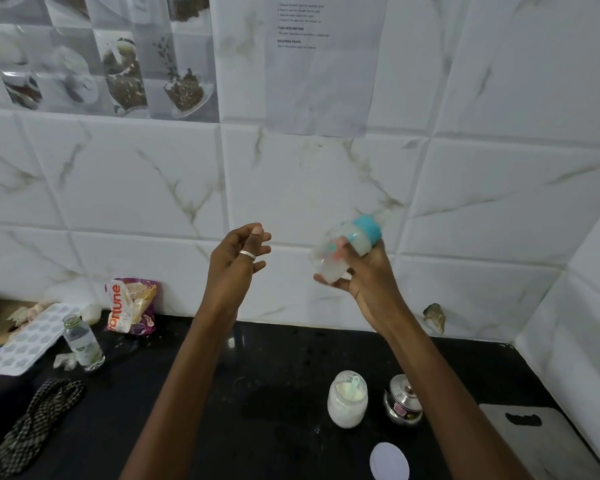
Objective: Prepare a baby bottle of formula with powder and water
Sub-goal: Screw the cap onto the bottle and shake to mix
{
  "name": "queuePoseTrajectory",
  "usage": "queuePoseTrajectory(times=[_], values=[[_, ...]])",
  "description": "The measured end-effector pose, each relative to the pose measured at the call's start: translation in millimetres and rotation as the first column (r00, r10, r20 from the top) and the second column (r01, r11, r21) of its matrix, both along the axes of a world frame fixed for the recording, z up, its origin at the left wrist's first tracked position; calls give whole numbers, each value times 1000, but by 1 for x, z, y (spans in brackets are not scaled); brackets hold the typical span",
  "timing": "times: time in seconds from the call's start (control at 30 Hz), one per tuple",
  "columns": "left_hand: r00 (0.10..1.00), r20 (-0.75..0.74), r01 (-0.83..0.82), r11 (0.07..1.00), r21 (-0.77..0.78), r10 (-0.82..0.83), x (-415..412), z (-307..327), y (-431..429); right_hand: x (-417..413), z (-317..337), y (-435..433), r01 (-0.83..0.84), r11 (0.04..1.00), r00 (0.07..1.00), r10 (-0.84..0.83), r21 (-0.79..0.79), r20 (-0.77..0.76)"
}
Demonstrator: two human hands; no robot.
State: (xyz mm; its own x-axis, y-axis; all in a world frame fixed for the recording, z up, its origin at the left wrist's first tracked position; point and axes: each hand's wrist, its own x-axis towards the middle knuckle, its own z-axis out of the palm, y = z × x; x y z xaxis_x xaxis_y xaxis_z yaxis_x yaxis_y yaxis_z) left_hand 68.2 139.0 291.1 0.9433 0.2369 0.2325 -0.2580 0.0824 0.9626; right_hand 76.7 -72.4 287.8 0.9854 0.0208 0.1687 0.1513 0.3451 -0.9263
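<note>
while the right hand (364, 271) grips the blurred baby bottle (347, 249) aloft, the left hand (238, 263) hovers beside it, loosely curled, empty; a pouch (132, 304) reads "fortune".

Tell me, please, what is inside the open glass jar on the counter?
The glass jar holds white powder, and a pale green scoop stands in it, handle upward. The scoop's bowl is buried in the powder, so it cannot be seen.
</note>
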Motion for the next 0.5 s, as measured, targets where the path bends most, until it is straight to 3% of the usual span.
queuePoseTrajectory(times=[0.07,0.1,0.23,0.37,0.4,0.5], values=[[1000,1,-2,1000,-6,2,1,1,-1,-3,-4,-1,-76,976,997,74,-205,-17],[1000,2,0,1000,-7,0,1,1,-1,-3,-6,-3,-93,971,996,91,-221,-18],[1000,9,13,1000,-3,-13,1,1,-3,0,-3,-2,9,994,1000,-7,113,-22],[1000,10,11,1000,-7,-11,2,2,-6,-2,-10,5,-124,967,992,120,-223,-35],[1000,12,11,1000,-7,-10,2,2,-7,-2,-10,4,-139,963,990,135,-230,-33],[1000,22,13,1000,-11,-13,1,1,-5,1,2,2,-25,996,1000,26,83,-13]])
